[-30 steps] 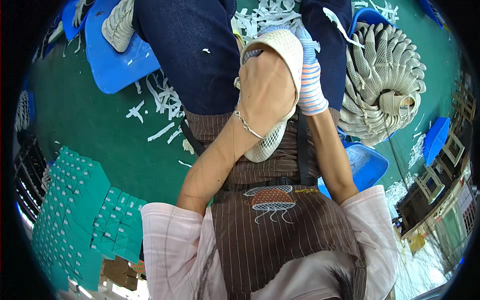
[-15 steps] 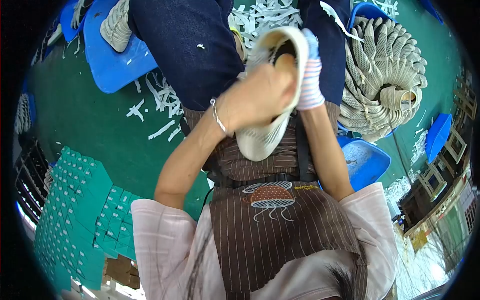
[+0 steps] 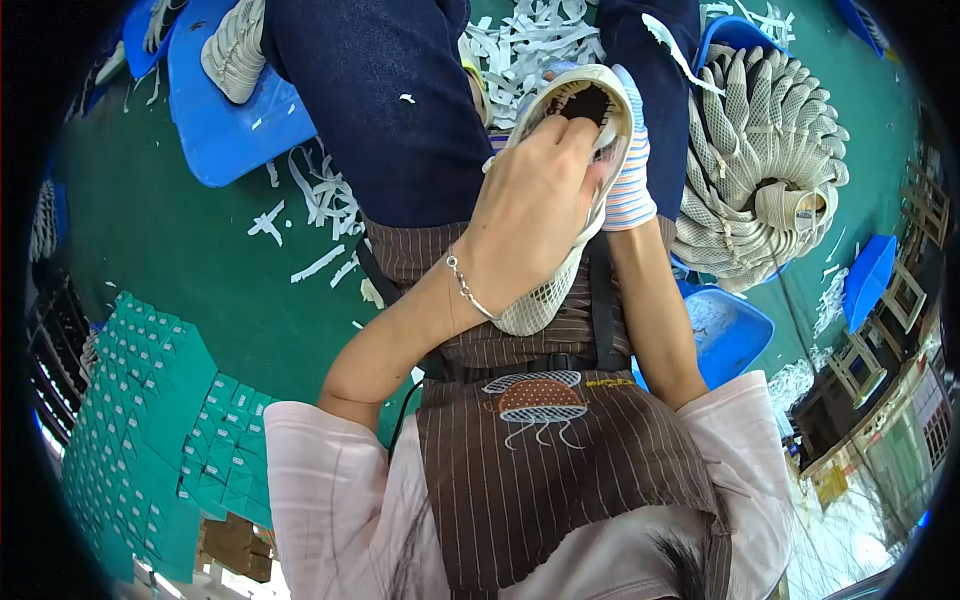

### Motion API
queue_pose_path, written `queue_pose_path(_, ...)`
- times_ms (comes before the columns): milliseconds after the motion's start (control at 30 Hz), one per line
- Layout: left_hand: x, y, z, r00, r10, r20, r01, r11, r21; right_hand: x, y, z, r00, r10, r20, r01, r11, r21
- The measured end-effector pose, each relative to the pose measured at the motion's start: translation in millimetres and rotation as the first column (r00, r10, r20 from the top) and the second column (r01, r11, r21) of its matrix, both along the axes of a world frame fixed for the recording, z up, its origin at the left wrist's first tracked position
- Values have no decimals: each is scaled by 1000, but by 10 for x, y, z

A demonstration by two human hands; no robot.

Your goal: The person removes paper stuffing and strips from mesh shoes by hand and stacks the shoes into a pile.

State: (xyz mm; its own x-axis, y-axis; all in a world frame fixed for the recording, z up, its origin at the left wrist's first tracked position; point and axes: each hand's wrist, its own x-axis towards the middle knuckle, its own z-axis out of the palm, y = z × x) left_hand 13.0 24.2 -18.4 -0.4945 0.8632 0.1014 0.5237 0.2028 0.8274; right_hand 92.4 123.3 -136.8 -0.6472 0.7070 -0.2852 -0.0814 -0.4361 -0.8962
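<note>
I'm standing in what looks like a shoe workshop: to the right of the held cream mesh shoe (image 3: 541,306) sits a tightly packed ring of beige mesh shoes (image 3: 738,165); beyond that shoe, thin white strips (image 3: 535,42) litter the green floor (image 3: 200,260); left of it rise stacked teal boxes with white labels (image 3: 140,425).

One camera looks from the head, forward and steeply down, over the near apron (image 3: 560,475) to the left hand (image 3: 540,205) and right hand (image 3: 632,175). The green floor (image 3: 200,240) lies farther.

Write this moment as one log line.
left hand: bare, at mesh shoe's opening | right hand: striped glove, holding same shoe | green floor: white strips
</note>
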Motion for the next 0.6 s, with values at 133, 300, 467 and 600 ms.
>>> queue_pose_path(133, 14, -21, 67, 1000, -9, 30, 10, 1000, -29, 5, -7, 203, 998, 6, -70, -21, 977, -210)
queue_pose_path(300, -20, -99, 218, 994, -35, 105, 43, 996, -80, -47, -10, 294, 986, 3, -167, -71, 914, -400)
queue_pose_path(467, -192, -374, 481, 974, -14, 227, 37, 995, -97, -38, 113, 189, 920, 47, -389, -280, 772, -571)
queue_pose_path(600, -528, -844, 799, 749, 377, 546, -377, 919, -117, 92, 228, -53, 878, 39, -478, -378, 669, -640)
